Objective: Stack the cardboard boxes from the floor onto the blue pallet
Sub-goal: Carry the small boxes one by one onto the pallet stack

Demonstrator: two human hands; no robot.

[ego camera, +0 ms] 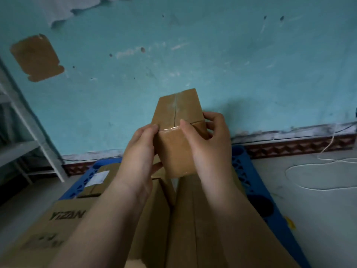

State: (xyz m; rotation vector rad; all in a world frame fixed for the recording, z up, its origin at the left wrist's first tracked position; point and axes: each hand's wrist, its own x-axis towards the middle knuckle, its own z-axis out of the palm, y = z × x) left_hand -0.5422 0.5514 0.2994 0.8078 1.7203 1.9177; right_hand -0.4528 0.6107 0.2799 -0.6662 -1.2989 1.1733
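A small taped cardboard box (176,120) is held up in the middle of the head view, above the stacked boxes. My left hand (139,151) grips its left side, thumb on the near top edge. My right hand (208,140) grips its right side, thumb on top and fingers curled round the far side. Below them several cardboard boxes stand on the blue pallet (249,176): a tall one (193,219) in the middle, a printed one (58,225) at the near left, and a labelled one (98,180) at the back left.
A turquoise wall (212,55) rises right behind the pallet, with a cardboard patch (36,57) stuck on it. A grey metal shelf frame (23,122) stands at the left. White string (318,171) lies on the pale floor at the right.
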